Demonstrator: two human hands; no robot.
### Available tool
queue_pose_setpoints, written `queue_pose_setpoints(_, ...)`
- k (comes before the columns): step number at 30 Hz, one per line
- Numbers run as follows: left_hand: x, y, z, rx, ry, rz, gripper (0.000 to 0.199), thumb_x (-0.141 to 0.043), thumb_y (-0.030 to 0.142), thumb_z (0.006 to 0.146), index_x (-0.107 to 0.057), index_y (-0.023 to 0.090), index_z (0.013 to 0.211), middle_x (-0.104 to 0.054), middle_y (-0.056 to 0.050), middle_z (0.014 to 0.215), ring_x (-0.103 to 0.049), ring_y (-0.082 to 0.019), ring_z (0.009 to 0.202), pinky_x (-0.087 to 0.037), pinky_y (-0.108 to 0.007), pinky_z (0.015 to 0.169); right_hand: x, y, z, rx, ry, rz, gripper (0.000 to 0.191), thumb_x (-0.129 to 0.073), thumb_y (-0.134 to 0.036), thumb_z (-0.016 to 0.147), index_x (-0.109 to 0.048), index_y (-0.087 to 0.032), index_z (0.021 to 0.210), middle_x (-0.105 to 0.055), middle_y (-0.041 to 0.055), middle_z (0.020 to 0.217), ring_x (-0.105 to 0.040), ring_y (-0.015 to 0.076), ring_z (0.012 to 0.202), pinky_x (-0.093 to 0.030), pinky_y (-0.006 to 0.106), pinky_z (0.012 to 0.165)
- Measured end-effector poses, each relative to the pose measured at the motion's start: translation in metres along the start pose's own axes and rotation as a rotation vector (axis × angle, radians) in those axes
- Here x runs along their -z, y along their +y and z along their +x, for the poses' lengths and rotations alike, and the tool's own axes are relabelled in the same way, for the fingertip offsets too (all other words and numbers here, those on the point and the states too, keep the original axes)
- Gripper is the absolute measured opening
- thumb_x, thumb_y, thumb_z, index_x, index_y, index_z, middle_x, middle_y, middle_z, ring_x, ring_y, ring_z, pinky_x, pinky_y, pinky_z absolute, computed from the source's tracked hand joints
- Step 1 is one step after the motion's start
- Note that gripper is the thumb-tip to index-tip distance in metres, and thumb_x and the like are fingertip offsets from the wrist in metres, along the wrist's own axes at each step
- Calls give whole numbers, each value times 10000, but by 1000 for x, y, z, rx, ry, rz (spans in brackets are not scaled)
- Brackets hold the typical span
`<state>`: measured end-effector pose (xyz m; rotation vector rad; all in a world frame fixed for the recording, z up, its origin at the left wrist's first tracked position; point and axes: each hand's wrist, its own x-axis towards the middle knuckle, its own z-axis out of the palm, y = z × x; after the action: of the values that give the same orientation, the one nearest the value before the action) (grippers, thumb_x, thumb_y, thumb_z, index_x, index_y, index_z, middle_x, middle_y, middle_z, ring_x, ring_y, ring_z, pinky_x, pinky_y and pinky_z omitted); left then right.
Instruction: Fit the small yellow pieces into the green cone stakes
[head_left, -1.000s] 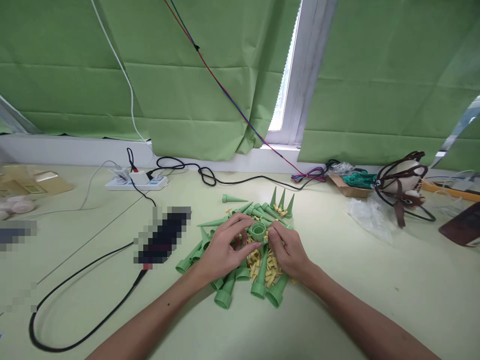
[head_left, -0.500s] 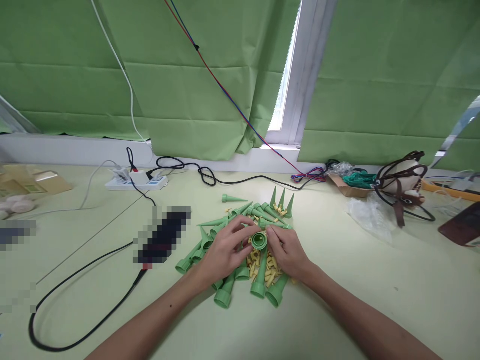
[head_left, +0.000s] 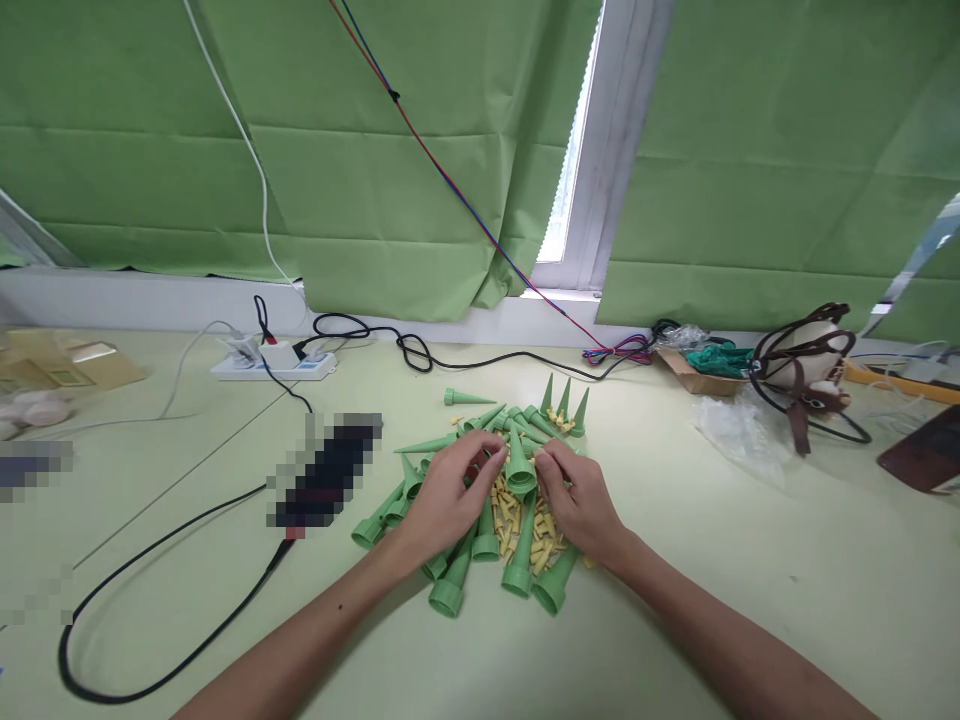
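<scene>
A green cone (head_left: 519,462) is held up over the middle of the pile, between the 2 hands, with its open ringed end turned toward the camera and its narrow end pointed away. By the left hand (head_left: 455,494) the cone is flanked on its left side; the fingers are curled and the thumb is brought close to the fingertips, with only a narrow gap shown. By the right hand (head_left: 581,500) it is flanked on the other side, with the fingers folded in and the thumb laid near the forefinger. Which hand bears the cone cannot be told, nor whether a small piece is pinched in either.

Beneath and around the hands, loose green cones (head_left: 448,592) are spread at many angles, and small yellow pieces (head_left: 541,548) are heaped among them, partly covered. Just beyond the pile, 3 upright cones (head_left: 564,402) are stood with their points up, with more yellow bits gathered by them. To their left, 1 single cone (head_left: 466,397) is laid on its side, apart from the rest.

All of this is borne by a pale table (head_left: 675,600). On the left, a dark pixelated object (head_left: 326,475) is placed near a looped black cable, and farther back a white power strip (head_left: 274,367) is set. On the right, a clear plastic bag (head_left: 739,432) and a cardboard box (head_left: 697,374) are seen.
</scene>
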<state>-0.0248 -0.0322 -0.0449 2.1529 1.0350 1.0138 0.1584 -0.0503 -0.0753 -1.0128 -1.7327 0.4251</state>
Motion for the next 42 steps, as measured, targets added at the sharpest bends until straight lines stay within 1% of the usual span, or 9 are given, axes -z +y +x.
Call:
queue_pose_setpoints(4,1,1,0,135,-114,-129,440,-347,461,1005,-464,180,687,-455,29,575,-498,-127,551,-415,-245,557,0,0,0,12,7,32,320,-390,-339,1010,-426,-220,715,-429,-31,593,-404,129,529,-339,263,528)
queue_pose_setpoints(8,0,1,-1,193,-220,-268,462,-384,528,976,-447,182,675,-469,37,582,-516,-116,513,-429,-247,552,0,2,0,12,-9,60,337,-386,-363,1011,-429,-215,712,-417,-41,578,-396,119,518,-337,250,516)
queue_pose_setpoints(11,0,2,0,197,-242,-346,429,-445,532,951,-429,185,698,-485,37,630,-518,-102,515,-430,-232,530,0,4,0,10,-18,64,336,-379,-365,1014,-430,-216,718,-417,-40,583,-391,119,516,-336,252,514)
queue_pose_setpoints(16,2,5,1,184,-247,-356,416,-484,521,934,-425,184,697,-438,38,617,-502,-100,519,-413,-223,499,1,4,0,14,-51,78,319,-376,-353,1015,-422,-223,728,-424,-29,600,-391,130,521,-338,265,516)
queue_pose_setpoints(23,5,6,1,140,-227,-284,361,-512,456,930,-487,173,707,-467,18,625,-465,-107,542,-386,-226,486,2,3,1,9,-74,64,309,-377,-341,1010,-411,-226,725,-417,-28,593,-391,137,518,-333,278,516)
queue_pose_setpoints(30,4,11,0,32,-183,-188,285,-537,383,920,-524,173,730,-486,4,696,-464,-130,629,-390,-241,550,1,0,1,54,-60,-11,361,-358,-312,1012,-284,-228,668,-315,-49,577,-311,115,505,-277,270,504)
queue_pose_setpoints(36,2,11,-1,-71,-146,-81,233,-536,339,918,-525,173,755,-494,1,721,-465,-134,648,-392,-247,580,0,-1,1,32,-79,-25,383,-342,-312,1014,-281,-220,647,-298,-52,566,-298,106,504,-268,274,515)
queue_pose_setpoints(39,1,8,-2,-74,-110,-42,201,-545,330,917,-533,175,789,-509,7,713,-486,-132,646,-392,-242,574,0,-1,1,16,-72,-22,384,-344,-325,1015,-286,-220,651,-306,-49,570,-306,109,508,-275,274,518)
queue_pose_setpoints(42,0,5,-2,-26,-87,-25,160,-538,333,925,-565,175,916,-550,-7,750,-510,-139,667,-382,-232,540,0,0,1,-9,-71,-12,377,-333,-339,1020,-300,-223,663,-330,-45,574,-327,116,511,-283,276,519)
